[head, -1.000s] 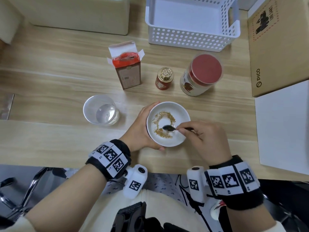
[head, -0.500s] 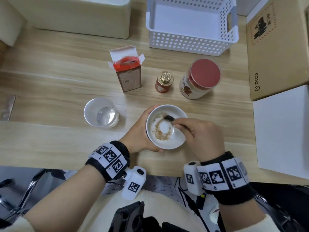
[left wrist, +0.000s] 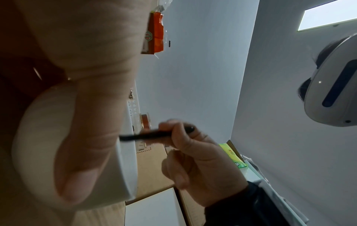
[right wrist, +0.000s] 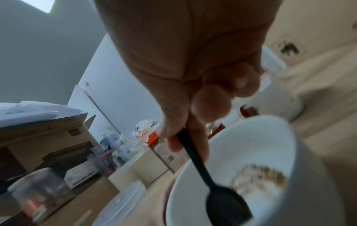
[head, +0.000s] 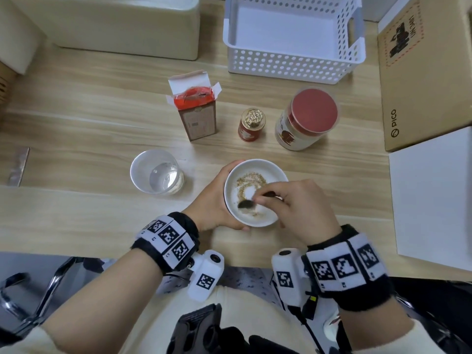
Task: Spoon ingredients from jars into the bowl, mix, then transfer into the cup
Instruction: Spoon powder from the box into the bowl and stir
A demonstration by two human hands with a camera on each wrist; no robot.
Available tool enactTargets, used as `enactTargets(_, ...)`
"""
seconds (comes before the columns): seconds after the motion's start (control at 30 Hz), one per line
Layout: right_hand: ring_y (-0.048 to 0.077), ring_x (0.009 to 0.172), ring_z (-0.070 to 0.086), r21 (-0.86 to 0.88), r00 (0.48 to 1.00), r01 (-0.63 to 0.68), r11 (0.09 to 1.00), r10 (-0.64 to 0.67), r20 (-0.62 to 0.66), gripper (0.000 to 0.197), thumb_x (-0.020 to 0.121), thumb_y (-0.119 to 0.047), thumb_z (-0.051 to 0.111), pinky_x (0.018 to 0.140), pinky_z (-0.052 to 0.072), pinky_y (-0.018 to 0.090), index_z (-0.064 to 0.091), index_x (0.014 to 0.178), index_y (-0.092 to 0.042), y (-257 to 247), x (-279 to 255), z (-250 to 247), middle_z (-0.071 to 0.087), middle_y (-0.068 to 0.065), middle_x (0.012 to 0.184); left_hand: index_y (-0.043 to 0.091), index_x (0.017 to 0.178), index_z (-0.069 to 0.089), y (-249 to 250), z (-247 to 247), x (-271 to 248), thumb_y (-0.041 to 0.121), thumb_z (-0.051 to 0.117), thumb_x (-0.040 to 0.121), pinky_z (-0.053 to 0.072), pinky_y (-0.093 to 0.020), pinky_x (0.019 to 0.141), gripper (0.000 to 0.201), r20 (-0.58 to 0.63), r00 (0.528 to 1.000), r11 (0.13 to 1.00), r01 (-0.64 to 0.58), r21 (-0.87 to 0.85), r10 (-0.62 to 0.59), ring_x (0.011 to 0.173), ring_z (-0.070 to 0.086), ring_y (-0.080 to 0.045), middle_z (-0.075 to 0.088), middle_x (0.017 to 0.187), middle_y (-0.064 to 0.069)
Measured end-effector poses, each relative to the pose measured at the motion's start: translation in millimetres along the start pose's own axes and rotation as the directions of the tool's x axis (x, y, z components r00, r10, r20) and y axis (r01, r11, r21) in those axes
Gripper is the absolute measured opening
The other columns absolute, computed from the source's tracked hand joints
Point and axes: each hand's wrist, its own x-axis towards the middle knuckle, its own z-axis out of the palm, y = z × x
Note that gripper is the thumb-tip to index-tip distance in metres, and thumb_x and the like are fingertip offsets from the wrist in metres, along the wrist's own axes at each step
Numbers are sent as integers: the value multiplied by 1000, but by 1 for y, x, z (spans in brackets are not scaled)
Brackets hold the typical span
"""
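Note:
A white bowl (head: pixel 268 167) with brown and white granules sits near the table's front edge. My left hand (head: pixel 217 200) wraps around its left side, thumb along the wall (left wrist: pixel 85 152). My right hand (head: pixel 296 203) pinches a black spoon (head: pixel 246 204) by the handle, its head low in the bowl at the near left (right wrist: pixel 226 203). The clear cup (head: pixel 155 172) stands to the bowl's left. Behind are a small red jar with a gold lid (head: pixel 251 125), a large red-lidded jar (head: pixel 306 118) and an open red-topped carton (head: pixel 196 106).
A white perforated basket (head: pixel 293 65) stands at the back. A cardboard box (head: pixel 429 72) and a white board (head: pixel 434 190) lie on the right. A beige container (head: pixel 115 24) sits at the back left. A metal chair frame (head: pixel 33 302) shows below the table edge.
The spoon head has swept around inside the bowl, from its centre to the far side and now to the near left. The granules have spread into a ring. My left hand keeps holding the bowl.

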Motion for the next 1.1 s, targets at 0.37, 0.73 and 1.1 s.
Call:
enactTargets(0.37, 23, 70, 65, -66, 989, -57, 996, 47, -142, 12, 85, -33, 60, 61, 51, 35, 71, 90, -31, 7, -3, 2, 73, 0, 75, 23, 136, 25, -1, -1, 1, 0, 90, 41, 36, -6, 92, 117, 3, 1000, 1000, -4, 19, 4, 118, 42, 12, 40, 131, 18)
enactTargets(0.73, 25, 67, 64, -233, 985, -79, 969, 40, -166, 10, 84, -32, 62, 47, 33, 26, 71, 84, -31, 2, -7, -12, 72, -1, 72, 21, 138, 25, -1, -1, 1, 0, 90, 42, 38, -10, 95, 118, 8, 1000, 1000, 7, 23, -7, 121, 42, 7, 41, 131, 16)
enactTargets(1.1, 22, 65, 64, -249, 990, -71, 966, 38, -136, 10, 83, -33, 61, 51, 38, 25, 71, 83, -32, 1, -6, -13, 71, -3, 70, 13, 139, 22, 0, -7, 2, 0, 88, 40, 36, -4, 91, 119, 42, 999, 999, 16, 39, -17, 116, 40, 18, 39, 131, 17)
